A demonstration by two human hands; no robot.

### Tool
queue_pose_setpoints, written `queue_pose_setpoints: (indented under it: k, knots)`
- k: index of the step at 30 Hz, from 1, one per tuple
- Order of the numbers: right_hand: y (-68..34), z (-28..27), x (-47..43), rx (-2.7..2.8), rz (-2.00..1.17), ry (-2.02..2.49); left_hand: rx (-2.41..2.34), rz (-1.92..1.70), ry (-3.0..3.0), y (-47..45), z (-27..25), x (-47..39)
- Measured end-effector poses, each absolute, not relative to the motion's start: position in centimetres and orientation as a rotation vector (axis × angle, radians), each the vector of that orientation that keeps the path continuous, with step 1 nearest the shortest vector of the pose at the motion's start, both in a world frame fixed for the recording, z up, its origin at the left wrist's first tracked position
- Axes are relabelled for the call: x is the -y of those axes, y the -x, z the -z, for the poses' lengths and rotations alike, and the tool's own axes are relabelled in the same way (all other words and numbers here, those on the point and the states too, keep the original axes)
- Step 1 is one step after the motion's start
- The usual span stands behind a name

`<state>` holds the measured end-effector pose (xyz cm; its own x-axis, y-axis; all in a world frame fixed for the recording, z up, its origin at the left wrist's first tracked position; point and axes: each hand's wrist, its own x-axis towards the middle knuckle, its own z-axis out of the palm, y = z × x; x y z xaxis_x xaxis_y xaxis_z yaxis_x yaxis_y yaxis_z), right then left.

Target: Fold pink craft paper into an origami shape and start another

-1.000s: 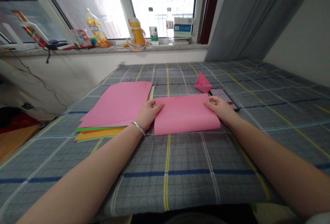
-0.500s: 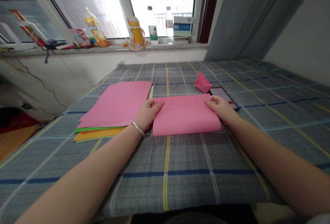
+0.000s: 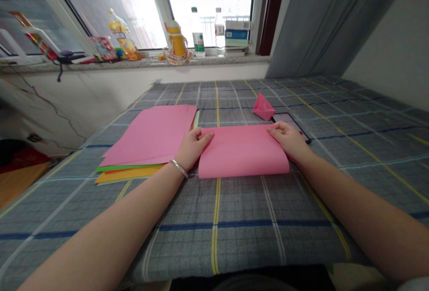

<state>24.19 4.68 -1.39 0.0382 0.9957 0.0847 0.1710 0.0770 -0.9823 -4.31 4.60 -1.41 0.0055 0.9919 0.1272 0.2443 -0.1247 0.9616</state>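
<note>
A pink sheet of paper is bent over on itself, its rounded fold facing me and its edges at the far side. My left hand pinches the far left corner, thumb on top. At the far right corner my right hand grips the paper the same way. A silver bangle circles the left wrist. Just left of that hand lies a stack of coloured paper, pink on top with green and orange edges below. Beyond the right hand sits a folded pink paper shape.
A phone lies behind my right hand, partly hidden by it. The checked cloth covers the surface. Along the windowsill stand a yellow drink bottle, a yellow cup, clear bottles and a box.
The pink sheet's far right corner has shifted slightly with my right hand, and its near fold reaches a little closer to me. Both hands keep their hold.
</note>
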Motion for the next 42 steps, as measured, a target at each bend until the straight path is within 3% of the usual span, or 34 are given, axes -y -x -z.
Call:
queue_pose_setpoints:
  k: [25, 34, 42]
  knots:
    - [-24.25, 1.41, -4.5, 1.425, -0.928, 1.289, -1.222, -1.251, -1.499, 3.74, 0.57, -4.05]
    - [-24.65, 1.85, -4.81, 1.538, -0.726, 1.339, -1.198, -1.298, -1.486, 3.73, 0.59, -4.05]
    - [-24.64, 1.92, -4.95, 1.492, -0.83, 1.3, -1.189, -1.286, -1.521, 3.84, 0.71, -4.03]
